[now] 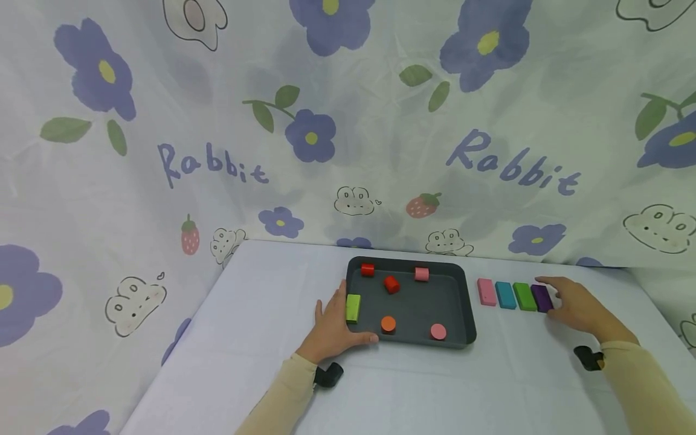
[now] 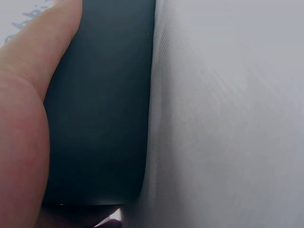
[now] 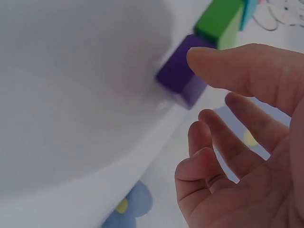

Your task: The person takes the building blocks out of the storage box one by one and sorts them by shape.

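Note:
My left hand (image 1: 331,331) rests against the near left corner of a dark grey tray (image 1: 415,302). Its thumb lies along the front wall and a finger along the left wall; the left wrist view shows the thumb (image 2: 40,52) beside the dark wall. At the right, my right hand (image 1: 577,307) reaches around a purple block (image 1: 541,298), thumb and forefinger spread near its two ends. In the right wrist view the thumb (image 3: 223,66) overlaps that block, while the other fingers are loosely bent and hold nothing.
Left of the purple block stand a green block (image 1: 524,296), a blue block (image 1: 505,295) and a pink block (image 1: 486,292) in a row. The tray contains a yellow-green block (image 1: 353,309), an orange round piece (image 1: 388,324) and several red and pink pieces. A patterned cloth (image 1: 375,133) hangs behind.

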A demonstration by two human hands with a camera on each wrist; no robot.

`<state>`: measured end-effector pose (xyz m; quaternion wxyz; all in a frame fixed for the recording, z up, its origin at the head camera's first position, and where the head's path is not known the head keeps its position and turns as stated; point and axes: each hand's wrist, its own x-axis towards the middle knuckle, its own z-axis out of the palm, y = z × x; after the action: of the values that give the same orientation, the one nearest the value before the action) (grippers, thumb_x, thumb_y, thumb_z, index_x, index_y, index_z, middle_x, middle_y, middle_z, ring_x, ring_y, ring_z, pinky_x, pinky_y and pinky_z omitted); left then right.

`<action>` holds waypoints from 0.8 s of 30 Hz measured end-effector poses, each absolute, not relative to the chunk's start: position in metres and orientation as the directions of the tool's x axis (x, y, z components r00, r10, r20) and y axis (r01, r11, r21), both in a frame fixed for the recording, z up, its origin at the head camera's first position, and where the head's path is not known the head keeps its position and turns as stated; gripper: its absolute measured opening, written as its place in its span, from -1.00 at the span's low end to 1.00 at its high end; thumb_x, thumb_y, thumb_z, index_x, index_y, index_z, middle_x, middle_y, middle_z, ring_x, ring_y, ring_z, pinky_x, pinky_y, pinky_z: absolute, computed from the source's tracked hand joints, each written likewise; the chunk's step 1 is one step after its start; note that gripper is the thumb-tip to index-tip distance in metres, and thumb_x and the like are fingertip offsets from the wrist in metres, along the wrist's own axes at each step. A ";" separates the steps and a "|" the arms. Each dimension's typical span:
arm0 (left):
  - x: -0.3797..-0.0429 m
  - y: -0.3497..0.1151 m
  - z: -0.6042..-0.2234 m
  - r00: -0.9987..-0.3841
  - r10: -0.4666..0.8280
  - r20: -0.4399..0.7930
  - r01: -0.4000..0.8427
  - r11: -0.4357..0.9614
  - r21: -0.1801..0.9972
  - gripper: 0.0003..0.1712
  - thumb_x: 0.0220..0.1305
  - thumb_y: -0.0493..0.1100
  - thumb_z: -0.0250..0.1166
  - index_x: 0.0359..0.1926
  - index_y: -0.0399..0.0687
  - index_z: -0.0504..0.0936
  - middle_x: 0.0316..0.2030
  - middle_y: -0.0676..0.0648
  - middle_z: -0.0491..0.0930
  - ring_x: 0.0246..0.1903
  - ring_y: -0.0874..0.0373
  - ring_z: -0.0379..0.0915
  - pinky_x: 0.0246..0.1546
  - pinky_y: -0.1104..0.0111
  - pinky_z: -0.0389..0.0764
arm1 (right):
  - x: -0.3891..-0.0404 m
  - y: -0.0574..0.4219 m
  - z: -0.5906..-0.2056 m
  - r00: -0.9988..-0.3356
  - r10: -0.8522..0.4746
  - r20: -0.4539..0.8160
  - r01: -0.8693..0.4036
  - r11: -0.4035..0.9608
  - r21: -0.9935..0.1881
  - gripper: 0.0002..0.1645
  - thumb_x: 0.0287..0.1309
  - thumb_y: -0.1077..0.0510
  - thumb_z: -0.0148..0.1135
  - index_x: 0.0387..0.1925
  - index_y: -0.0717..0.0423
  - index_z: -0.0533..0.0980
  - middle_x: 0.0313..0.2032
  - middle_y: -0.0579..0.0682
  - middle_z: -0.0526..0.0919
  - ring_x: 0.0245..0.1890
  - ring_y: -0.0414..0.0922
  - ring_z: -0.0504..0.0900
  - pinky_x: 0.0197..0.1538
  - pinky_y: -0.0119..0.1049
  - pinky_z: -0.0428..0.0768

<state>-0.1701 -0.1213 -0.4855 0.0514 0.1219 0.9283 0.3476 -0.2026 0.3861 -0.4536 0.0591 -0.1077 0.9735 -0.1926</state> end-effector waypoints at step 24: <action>-0.171 -0.122 -0.488 -0.965 0.261 -0.012 0.189 0.730 0.656 0.59 -0.12 0.45 0.52 0.60 -0.20 -0.25 0.55 -0.23 0.00 0.51 -0.14 -0.02 0.42 -0.26 -0.39 | -0.188 0.323 -0.436 -0.959 -0.260 0.116 -0.285 0.856 -0.431 -0.23 0.07 0.24 0.47 0.30 0.35 0.38 0.15 0.42 0.45 -0.06 0.27 0.55 -0.02 0.27 0.56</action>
<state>-0.1711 -0.1219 -0.4885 0.0516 0.1211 0.9287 0.3466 -0.1882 0.3228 -0.4365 -0.0266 -0.1414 0.9630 -0.2279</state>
